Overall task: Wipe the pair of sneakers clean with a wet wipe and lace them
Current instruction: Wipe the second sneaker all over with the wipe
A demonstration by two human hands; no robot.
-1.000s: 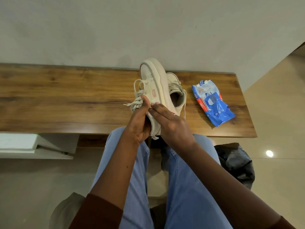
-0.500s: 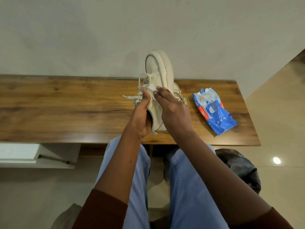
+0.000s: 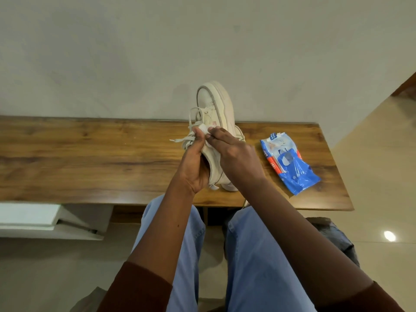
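Observation:
A cream sneaker (image 3: 216, 104) is held tilted on its side above the wooden table (image 3: 90, 158), toe pointing away from me. My left hand (image 3: 193, 165) grips its heel and collar, thumb up by the loose laces (image 3: 184, 139). My right hand (image 3: 234, 154) presses a small white wet wipe (image 3: 203, 128) against the sneaker's side near the eyelets, with its fingers over it. The second sneaker (image 3: 229, 186) lies on the table behind my hands, mostly hidden.
A blue and white wet-wipe pack (image 3: 288, 161) lies on the table to the right of the sneakers. A dark bag (image 3: 337, 235) sits on the floor at the right. A white shelf (image 3: 33, 217) juts out under the table's left side.
The held sneaker has risen and tipped more upright. My right hand moved from the heel toward the laces, with the wipe now showing under its fingers.

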